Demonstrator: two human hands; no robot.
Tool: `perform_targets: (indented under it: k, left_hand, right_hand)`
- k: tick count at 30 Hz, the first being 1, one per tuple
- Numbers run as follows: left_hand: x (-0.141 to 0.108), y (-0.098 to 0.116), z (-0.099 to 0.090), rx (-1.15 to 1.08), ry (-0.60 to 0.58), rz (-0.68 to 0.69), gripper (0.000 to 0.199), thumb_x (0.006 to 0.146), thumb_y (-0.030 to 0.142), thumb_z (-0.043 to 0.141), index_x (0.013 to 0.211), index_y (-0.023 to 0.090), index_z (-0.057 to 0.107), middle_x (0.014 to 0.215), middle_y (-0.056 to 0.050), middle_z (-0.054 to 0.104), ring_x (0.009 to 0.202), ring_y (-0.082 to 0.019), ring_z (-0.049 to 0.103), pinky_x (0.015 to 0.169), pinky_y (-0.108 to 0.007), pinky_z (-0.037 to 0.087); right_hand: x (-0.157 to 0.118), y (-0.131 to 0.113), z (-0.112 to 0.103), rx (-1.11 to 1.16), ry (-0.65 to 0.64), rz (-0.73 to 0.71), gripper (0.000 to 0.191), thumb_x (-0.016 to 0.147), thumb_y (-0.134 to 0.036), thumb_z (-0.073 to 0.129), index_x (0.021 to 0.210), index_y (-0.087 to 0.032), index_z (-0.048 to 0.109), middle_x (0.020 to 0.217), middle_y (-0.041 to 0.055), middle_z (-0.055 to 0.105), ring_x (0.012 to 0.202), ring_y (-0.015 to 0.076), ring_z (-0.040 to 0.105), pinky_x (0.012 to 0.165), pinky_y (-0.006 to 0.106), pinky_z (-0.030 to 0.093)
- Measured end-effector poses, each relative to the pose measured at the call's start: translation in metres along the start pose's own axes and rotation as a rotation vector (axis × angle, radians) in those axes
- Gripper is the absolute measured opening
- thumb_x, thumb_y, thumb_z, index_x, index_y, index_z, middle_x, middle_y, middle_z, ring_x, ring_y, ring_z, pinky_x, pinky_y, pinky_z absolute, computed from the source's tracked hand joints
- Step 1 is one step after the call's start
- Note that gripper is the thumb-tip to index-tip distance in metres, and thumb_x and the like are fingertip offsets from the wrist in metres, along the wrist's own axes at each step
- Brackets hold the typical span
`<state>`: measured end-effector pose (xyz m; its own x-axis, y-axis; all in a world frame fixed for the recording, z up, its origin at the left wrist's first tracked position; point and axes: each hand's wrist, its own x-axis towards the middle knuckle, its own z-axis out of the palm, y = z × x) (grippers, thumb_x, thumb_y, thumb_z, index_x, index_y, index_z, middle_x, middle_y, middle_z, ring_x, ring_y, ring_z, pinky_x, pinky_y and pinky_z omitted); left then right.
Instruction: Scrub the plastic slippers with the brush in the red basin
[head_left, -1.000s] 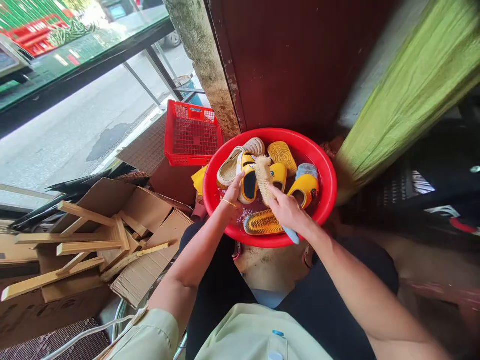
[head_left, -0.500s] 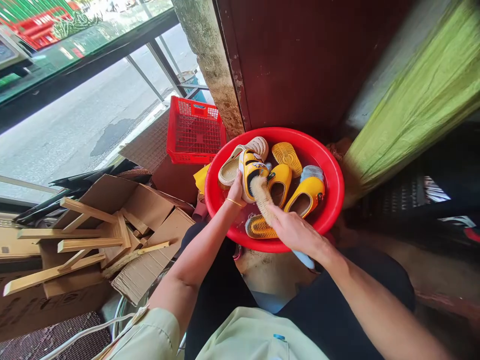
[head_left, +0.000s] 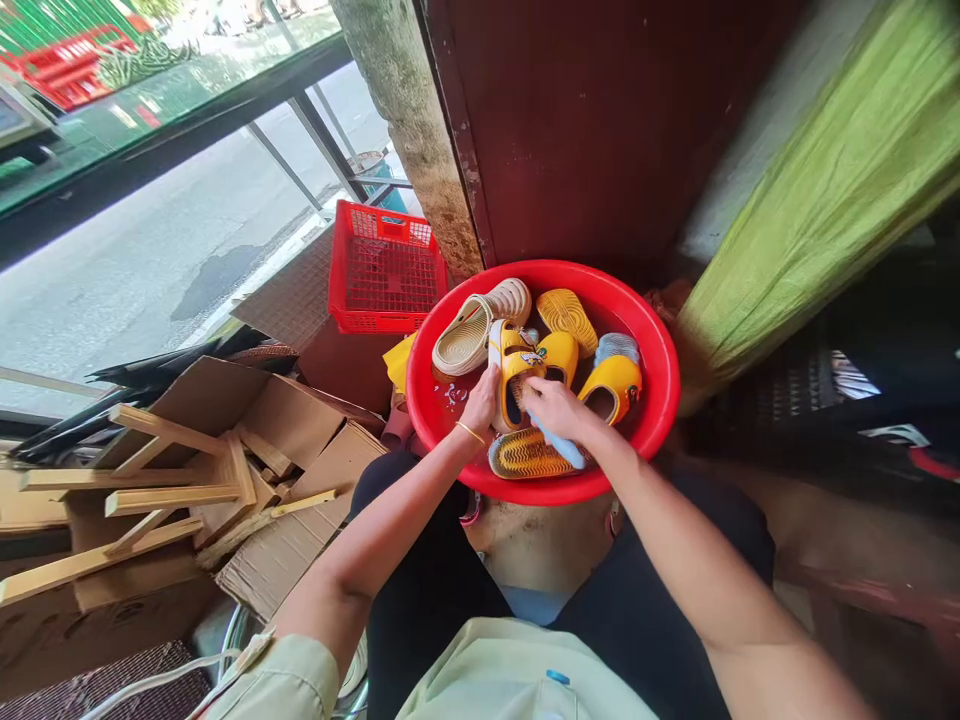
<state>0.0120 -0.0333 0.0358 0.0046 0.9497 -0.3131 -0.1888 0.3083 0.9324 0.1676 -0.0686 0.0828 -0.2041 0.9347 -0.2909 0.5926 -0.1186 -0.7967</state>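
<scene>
— Maroon panel [head_left: 600, 130] across the far side, green cloth [head_left: 825, 210] hanging at far right, and from the head view we're looking down on a red basin [head_left: 660, 375] just beyond the person's knees.

— Close in, I'd say, so both arms reach it easily! What's the left hand [head_left: 481, 400] got?

— Grasping a yellow-and-white shoe [head_left: 517, 360] by its left edge, over the middle of the basin, opening facing the person. That angle probably lets the bristles in.

— And there's the brush [head_left: 564, 449]! Right hand [head_left: 556, 408] wrapped round it, blue handle slanting to the near right, bristle end at the shoe's opening, mostly hidden by fingers.

— Gripped close to the bristles, likely for control. Round them, a beige clog [head_left: 465, 345] at left, a yellow shoe [head_left: 613, 378] at right, an upturned sole [head_left: 529, 455] on the near side.

— All inside the rim, presumably to contain drips; suds [head_left: 450, 396] show at left. Red crate [head_left: 390, 265] stands outside, far left, perhaps leaving the elbows room.
</scene>
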Motion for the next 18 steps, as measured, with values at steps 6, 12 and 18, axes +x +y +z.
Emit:
perform_targets:
  k: [6,12,18]
  left_hand:
    - [0.009,0.01,-0.007,-0.216,0.033,-0.069,0.056,0.097,0.062,0.059,0.131,0.018,0.069,0.111,-0.009,0.079,0.113,-0.029,0.073,0.101,-0.04,0.057]
    - [0.015,0.032,-0.004,-0.414,0.002,-0.159,0.054,0.102,0.055,0.051,0.127,0.011,0.069,0.09,-0.009,0.079,0.08,-0.023,0.075,0.088,-0.038,0.061]
    - [0.023,0.035,0.009,-0.52,-0.109,-0.188,0.047,0.1,0.046,0.054,0.125,0.009,0.07,0.088,-0.009,0.078,0.081,-0.025,0.075,0.092,-0.041,0.06]
  right_hand:
    - [-0.041,-0.008,0.016,0.023,-0.071,-0.15,0.035,0.103,-0.031,0.043,0.127,-0.022,0.068,0.086,0.0043,0.077,0.072,0.0181,0.072,0.067,0.025,0.054]
    - [-0.082,0.004,0.017,-0.299,-0.074,-0.211,0.051,0.104,-0.027,0.043,0.154,-0.026,0.053,0.117,0.0092,0.079,0.106,0.0246,0.075,0.086,0.029,0.055]
    - [-0.091,0.012,0.011,-0.498,0.11,-0.223,0.056,0.105,-0.027,0.041,0.161,-0.027,0.044,0.131,0.01,0.074,0.107,0.025,0.075,0.087,0.031,0.059]
